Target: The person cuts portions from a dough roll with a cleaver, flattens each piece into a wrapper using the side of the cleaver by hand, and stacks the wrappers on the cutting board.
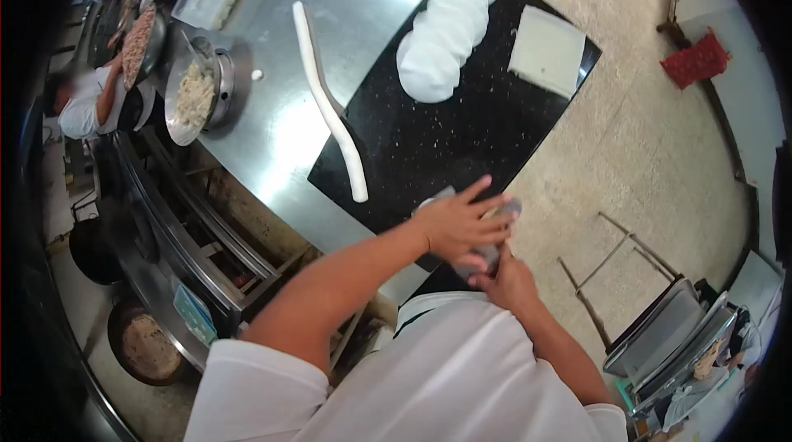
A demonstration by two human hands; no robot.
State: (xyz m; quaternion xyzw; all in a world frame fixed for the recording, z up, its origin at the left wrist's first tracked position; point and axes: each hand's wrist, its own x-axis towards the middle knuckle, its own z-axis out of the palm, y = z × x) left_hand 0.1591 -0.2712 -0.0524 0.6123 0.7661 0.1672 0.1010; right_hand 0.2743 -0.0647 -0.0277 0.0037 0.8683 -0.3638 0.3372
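My left hand (469, 228), fingers spread, lies across a grey, partly hidden object (487, 257) at the near edge of the black board (462, 137). Just below it, my right hand (510, 281) is closed around that object, whose kind I cannot make out. Left of the hands a long white dough rope (323, 100) lies from the steel table onto the board. Farther up the board are overlapping round white dough wrappers (445, 38). A square white sheet or flat stack (547, 50) sits at the board's far right corner.
A metal bowl of pale chopped filling (195, 100) stands on the steel table (272, 145) edge. Beyond it, a co-worker (99, 100) holds a basin of minced meat (139, 46). Folded chairs (668, 326) lean at lower right; a red bag (695, 58) lies farther back.
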